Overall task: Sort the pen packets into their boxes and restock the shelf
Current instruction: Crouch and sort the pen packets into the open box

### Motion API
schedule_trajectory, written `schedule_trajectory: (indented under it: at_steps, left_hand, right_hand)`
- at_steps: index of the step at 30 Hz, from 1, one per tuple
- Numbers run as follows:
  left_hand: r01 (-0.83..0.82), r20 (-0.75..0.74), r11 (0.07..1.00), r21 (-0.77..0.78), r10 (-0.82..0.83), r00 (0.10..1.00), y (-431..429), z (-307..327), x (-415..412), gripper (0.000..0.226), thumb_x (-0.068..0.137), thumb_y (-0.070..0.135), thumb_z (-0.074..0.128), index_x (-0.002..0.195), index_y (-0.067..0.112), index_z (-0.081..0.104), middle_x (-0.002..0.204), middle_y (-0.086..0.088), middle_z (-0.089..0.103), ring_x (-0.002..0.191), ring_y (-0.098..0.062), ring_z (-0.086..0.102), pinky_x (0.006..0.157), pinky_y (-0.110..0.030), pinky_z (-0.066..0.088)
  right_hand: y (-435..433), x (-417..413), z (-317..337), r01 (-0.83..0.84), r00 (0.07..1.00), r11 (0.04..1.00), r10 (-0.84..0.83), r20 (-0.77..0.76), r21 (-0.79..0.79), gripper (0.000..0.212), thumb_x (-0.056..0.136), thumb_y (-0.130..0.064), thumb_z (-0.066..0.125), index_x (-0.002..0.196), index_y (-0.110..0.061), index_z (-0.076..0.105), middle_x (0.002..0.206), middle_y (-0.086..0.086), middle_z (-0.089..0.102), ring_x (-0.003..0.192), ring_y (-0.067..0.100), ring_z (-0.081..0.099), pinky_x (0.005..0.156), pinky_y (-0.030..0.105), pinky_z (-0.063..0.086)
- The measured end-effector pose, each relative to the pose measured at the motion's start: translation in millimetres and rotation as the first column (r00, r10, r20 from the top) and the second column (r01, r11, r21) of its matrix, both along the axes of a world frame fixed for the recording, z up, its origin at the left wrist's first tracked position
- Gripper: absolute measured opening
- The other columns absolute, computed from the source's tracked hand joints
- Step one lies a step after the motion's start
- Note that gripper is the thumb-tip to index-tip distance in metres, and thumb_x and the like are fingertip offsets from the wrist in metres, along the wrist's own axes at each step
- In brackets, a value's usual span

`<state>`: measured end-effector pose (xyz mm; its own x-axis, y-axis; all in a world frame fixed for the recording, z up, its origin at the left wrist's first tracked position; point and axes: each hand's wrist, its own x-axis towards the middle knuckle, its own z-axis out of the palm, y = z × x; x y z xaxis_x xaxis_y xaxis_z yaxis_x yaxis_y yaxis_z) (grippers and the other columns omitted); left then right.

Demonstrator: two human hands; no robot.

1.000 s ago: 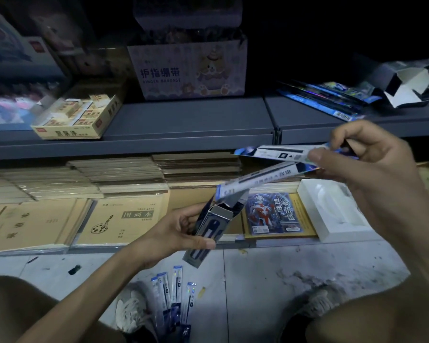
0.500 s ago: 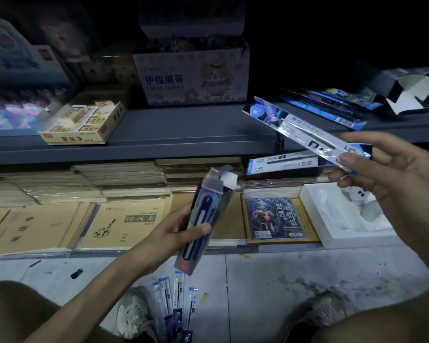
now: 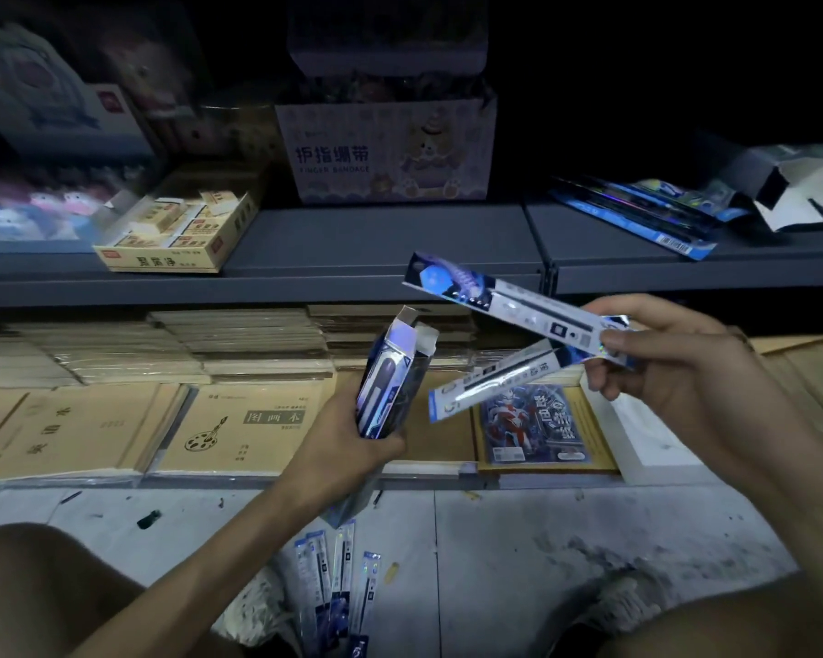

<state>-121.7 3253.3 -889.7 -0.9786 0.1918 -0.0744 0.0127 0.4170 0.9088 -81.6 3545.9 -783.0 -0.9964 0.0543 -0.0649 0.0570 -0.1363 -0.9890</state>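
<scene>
My left hand (image 3: pixel 352 444) grips a narrow blue pen box (image 3: pixel 393 377), held upright with its top flap open. My right hand (image 3: pixel 675 372) pinches two long pen packets that fan apart: the upper packet (image 3: pixel 495 299) points up and left, the lower packet (image 3: pixel 490 384) slants down toward the box. Its tip is just right of the box and apart from it. Several more pen packets (image 3: pixel 338 581) lie on the floor between my knees. Blue packets (image 3: pixel 637 216) and an opened empty box (image 3: pixel 789 192) lie on the grey shelf (image 3: pixel 381 244) at the right.
A yellow eraser box (image 3: pixel 181 230) and a finger bandage carton (image 3: pixel 386 149) stand on the grey shelf. Below it lie stacks of brown notebooks (image 3: pixel 238 425), a hero-print packet (image 3: pixel 528 425) and a white tray (image 3: pixel 647 448). My knees frame the grey floor (image 3: pixel 542 539).
My left hand has raised the box more upright. My right hand has moved left toward the box, and the lower packet has tilted down toward it.
</scene>
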Motion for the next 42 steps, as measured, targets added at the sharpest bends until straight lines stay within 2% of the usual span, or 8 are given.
schedule_trajectory:
  at_steps: [5, 11, 17, 23, 29, 32, 36, 42]
  left_hand:
    - [-0.007, 0.005, 0.999, 0.043, 0.007, 1.000, 0.0, 4.7, -1.4, 0.029, 0.081, 0.015, 0.087, 0.092, 0.015, 0.060, 0.077, 0.003, 0.065, 0.066, -0.002, 0.059, 0.061, -0.016, 0.049]
    - [-0.034, 0.021, 0.997, 0.073, 0.033, 0.999, 6.4, 14.4, 8.5, 0.076, 0.049, 0.055, 0.093, 0.111, 0.029, 0.059, 0.098, 0.011, 0.071, 0.084, 0.003, 0.067, 0.069, -0.012, 0.052]
    - [0.023, -0.106, 0.998, -0.055, -0.029, 0.994, 16.6, 20.9, 19.9, 0.083, 0.051, 0.057, 0.097, 0.118, 0.044, 0.049, 0.104, 0.026, 0.066, 0.097, 0.010, 0.064, 0.077, -0.010, 0.055]
    - [0.046, -0.163, 0.996, -0.076, -0.058, 0.985, 16.0, 10.3, 21.8, 0.068, 0.068, 0.022, 0.086, 0.123, 0.038, 0.049, 0.097, 0.014, 0.068, 0.082, -0.006, 0.069, 0.062, -0.022, 0.056]
    - [0.040, -0.171, 0.998, -0.047, -0.047, 0.984, 23.4, 4.2, 25.0, 0.066, 0.073, 0.028, 0.089, 0.125, 0.036, 0.050, 0.103, 0.014, 0.069, 0.087, -0.004, 0.071, 0.066, -0.024, 0.061]
    - [0.050, -0.192, 0.996, -0.069, -0.062, 0.979, 23.2, 0.7, 24.3, 0.060, 0.078, 0.020, 0.083, 0.127, 0.033, 0.051, 0.098, 0.015, 0.067, 0.083, -0.004, 0.069, 0.061, -0.018, 0.055]
    - [0.075, -0.170, 0.994, -0.078, -0.088, 0.982, 18.9, -6.6, 22.4, 0.064, 0.075, 0.010, 0.077, 0.127, 0.035, 0.050, 0.090, 0.014, 0.066, 0.073, -0.007, 0.067, 0.057, -0.021, 0.052]
    - [-0.003, -0.169, 0.999, 0.040, 0.010, 0.986, 5.5, -9.8, 17.2, 0.059, 0.077, -0.002, 0.082, 0.110, 0.039, 0.055, 0.090, 0.005, 0.071, 0.075, -0.014, 0.070, 0.064, -0.029, 0.057]
  right_hand:
    - [-9.7, -11.2, -16.7, 0.049, 0.992, 0.997, -0.056, 0.116, 0.066, 0.024, 0.094, 0.006, 0.052, 0.107, 0.003, 0.072, 0.070, 0.016, 0.064, 0.056, 0.024, 0.056, 0.052, 0.028, 0.043]
    - [-25.0, -11.6, -32.3, 0.106, 0.959, 0.991, -0.079, 0.273, -0.084, 0.025, 0.100, 0.000, 0.048, 0.110, -0.002, 0.071, 0.069, 0.006, 0.066, 0.057, 0.017, 0.058, 0.052, 0.026, 0.044]
    - [-49.1, -3.3, -41.1, 0.082, 0.915, 0.961, 0.032, 0.401, -0.264, 0.023, 0.097, 0.000, 0.051, 0.108, -0.002, 0.071, 0.073, 0.009, 0.068, 0.058, 0.016, 0.061, 0.048, 0.022, 0.050]
    - [-54.5, 4.1, -45.1, 0.116, 0.884, 0.904, 0.095, 0.458, -0.411, 0.023, 0.094, 0.002, 0.054, 0.108, 0.000, 0.073, 0.080, 0.012, 0.068, 0.065, 0.018, 0.064, 0.049, 0.022, 0.052]
    - [-73.0, 16.0, -48.2, 0.124, 0.885, 0.879, 0.112, 0.451, -0.461, 0.023, 0.096, 0.000, 0.056, 0.118, 0.000, 0.065, 0.080, 0.013, 0.072, 0.061, 0.019, 0.071, 0.048, 0.024, 0.054]
    - [-75.5, 19.8, -46.9, 0.087, 0.911, 0.923, 0.079, 0.405, -0.375, 0.020, 0.101, -0.006, 0.055, 0.117, -0.002, 0.066, 0.089, 0.015, 0.078, 0.073, 0.025, 0.078, 0.054, 0.026, 0.059]
    - [-65.8, 22.4, -42.2, 0.148, 0.970, 0.988, -0.153, 0.191, 0.040, 0.013, 0.105, -0.015, 0.057, 0.110, -0.010, 0.068, 0.093, 0.013, 0.080, 0.084, 0.031, 0.080, 0.062, 0.038, 0.064]
    - [-16.7, 27.5, -22.3, 0.177, 0.976, 0.945, -0.132, -0.173, 0.275, 0.019, 0.095, -0.003, 0.067, 0.093, -0.019, 0.078, 0.077, 0.014, 0.077, 0.059, 0.027, 0.068, 0.053, 0.027, 0.052]
